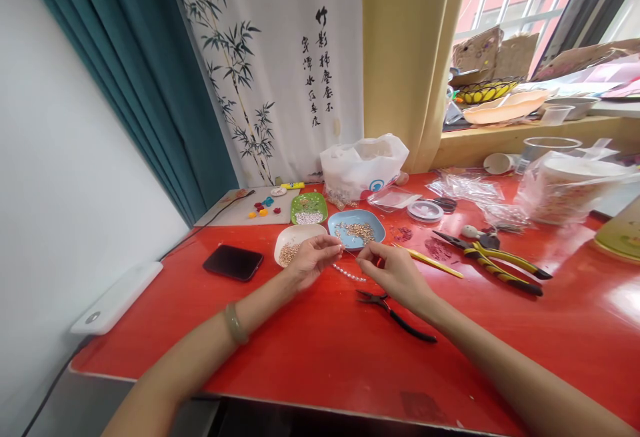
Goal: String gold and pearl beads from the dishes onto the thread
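Observation:
My left hand (314, 262) is closed in a pinch on the end of a string of white beads (350, 273), which trails down to the right. Opposite it, my right hand (395, 276) pinches a thin thread that crosses the gap between the hands. Just behind my fingers are a blue dish (381, 229) of gold beads and a cream dish (278, 242) of small gold beads. A green dish (324, 207) with white beads stands farther back. Small black-handled pliers (400, 320) lie on the red table (300, 350) below my right hand.
To the right lie yellow tweezers (435, 264) and large yellow-black pliers (493, 260). A black phone (233, 262) is at the left. Behind stand a white plastic bag (364, 167), a clear spool (425, 210) and plastic packets (467, 187). A grey board (225, 214) holds coloured pieces.

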Demonstrator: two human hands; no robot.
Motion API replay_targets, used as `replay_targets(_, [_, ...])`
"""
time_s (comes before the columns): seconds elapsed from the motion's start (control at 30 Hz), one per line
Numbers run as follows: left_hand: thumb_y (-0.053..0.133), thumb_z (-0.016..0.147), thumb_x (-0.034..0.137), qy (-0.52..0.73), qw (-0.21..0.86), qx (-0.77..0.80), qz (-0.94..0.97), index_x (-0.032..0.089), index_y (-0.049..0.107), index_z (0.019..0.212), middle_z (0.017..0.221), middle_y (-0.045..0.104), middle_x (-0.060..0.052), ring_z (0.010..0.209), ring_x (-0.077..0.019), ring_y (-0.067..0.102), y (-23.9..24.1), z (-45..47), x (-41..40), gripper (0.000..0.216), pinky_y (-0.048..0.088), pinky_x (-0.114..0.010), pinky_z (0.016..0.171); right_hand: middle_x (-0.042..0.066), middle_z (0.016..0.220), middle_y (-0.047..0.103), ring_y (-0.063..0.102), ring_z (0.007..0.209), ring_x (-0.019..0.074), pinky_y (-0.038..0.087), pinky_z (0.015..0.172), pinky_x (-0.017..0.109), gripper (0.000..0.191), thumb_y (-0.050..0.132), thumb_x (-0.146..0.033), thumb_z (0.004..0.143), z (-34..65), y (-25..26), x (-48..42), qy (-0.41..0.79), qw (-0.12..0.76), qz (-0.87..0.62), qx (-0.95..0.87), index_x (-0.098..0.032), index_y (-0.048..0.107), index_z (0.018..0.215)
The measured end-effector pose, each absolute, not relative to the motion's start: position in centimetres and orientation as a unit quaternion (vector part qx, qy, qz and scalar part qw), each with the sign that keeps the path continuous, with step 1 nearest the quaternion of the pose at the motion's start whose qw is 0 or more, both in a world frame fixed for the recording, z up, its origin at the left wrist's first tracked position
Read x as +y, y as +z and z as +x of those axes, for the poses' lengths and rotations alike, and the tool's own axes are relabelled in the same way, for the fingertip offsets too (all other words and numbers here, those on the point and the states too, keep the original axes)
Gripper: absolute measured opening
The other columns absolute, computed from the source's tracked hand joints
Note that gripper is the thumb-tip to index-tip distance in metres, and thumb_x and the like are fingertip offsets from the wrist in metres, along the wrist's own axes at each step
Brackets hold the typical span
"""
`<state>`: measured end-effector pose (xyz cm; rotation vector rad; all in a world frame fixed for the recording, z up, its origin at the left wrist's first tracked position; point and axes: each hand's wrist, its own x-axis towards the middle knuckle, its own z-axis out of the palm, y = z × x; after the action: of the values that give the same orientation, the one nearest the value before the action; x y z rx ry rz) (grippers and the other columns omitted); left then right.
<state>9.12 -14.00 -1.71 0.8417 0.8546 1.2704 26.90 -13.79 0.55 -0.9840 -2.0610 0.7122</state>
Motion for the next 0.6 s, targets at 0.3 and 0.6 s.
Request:
replay_targets(0.3, [0.074, 0.054, 0.013, 0.560, 0.636, 0.377, 0.374, 0.013, 0.063, 0.068, 0.067, 0.062, 0.001, 0.064, -0.0055, 0.057, -1.55, 9.21, -14.04, 0.018, 0.045, -0.019, 0.068, -0.003, 0.054, 0.056, 0.045, 0.048, 0.0092, 0.037, 0.049, 0.020, 0.013, 0.045, -0.017, 0.070, 26.82, 0.62, -13.82, 0.283, 0.366, -0.379, -0.802, -0.019, 0.050, 0.058])
replay_targets(0.6, [0.074, 0.055, 0.012, 0.563, 0.639, 0.371, 0.371, 0.012, 0.063, 0.069, 0.067, 0.062, 0.001, 0.065, -0.0059, 0.057, -1.89, 9.05, -13.93, 0.018, 0.045, -0.019, 0.070, -0.003, 0.053, 0.056, 0.044, 0.047, 0.0085, 0.036, 0.048, 0.019, 0.014, 0.045, -0.016, 0.070, 26.84, 0.65, -13.80, 0.276, 0.372, -0.377, -0.802, -0.018, 0.050, 0.057])
